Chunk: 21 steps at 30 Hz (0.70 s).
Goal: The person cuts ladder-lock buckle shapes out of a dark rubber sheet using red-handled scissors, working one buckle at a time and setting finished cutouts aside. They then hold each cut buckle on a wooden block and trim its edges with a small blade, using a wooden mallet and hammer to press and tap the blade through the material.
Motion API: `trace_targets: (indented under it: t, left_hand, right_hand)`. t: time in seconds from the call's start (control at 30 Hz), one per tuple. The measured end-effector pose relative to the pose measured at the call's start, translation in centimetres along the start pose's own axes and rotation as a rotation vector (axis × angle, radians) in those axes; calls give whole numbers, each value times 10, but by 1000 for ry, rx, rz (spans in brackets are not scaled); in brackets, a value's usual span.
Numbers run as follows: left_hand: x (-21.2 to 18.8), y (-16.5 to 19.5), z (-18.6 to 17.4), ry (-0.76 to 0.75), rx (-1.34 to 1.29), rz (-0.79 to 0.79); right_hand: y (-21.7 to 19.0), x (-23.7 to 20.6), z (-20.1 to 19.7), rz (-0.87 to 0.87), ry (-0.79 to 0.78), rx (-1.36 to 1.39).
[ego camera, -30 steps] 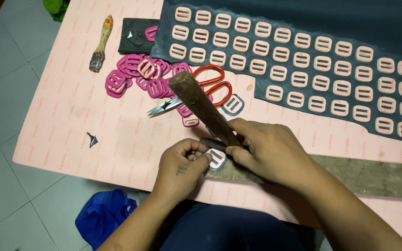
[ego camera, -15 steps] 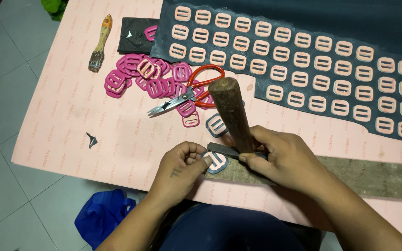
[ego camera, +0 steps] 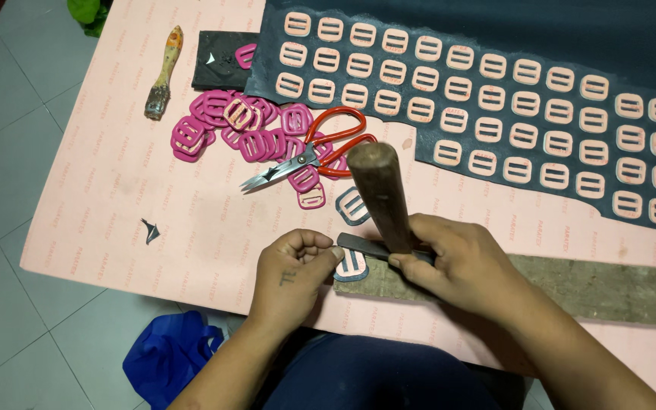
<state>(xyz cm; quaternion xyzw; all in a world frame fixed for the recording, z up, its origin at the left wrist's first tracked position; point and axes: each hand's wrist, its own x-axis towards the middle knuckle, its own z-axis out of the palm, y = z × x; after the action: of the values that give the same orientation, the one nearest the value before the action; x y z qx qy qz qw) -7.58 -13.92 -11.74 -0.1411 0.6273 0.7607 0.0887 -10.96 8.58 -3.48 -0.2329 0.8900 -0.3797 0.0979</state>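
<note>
Left hand (ego camera: 294,271): my grip pinched on the buckle piece (ego camera: 351,265) — just left of the tool.
Right hand (ego camera: 457,262): grip clamped round wooden handle (ego camera: 381,199) — long axis points away from me.

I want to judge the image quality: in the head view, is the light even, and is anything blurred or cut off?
Head view: soft, even light, no strong glare; faint shadows under the left hand and right hand; the brown wooden hammer handle, near the camera, looks enlarged and slightly soft; red-handled scissors sharp; dark sheet with pink buckle shapes cut off at the right edge.
</note>
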Motion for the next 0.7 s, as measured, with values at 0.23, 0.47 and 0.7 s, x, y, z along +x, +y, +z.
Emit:
trace_targets:
  t: [0.23, 0.47, 0.7]
  left_hand:
    - [-1, -1, -4, -73, 41, -81]
    - [-2, -3, 1, -15, 6, -41]
    - [8, -2, -1, -62, -129, -144]
  right_hand:
    - [1, -2, 9, 135, 16, -30]
    - [7, 2, 7, 190, -32, 22]
    - [8, -6, 13, -58, 70, -168]
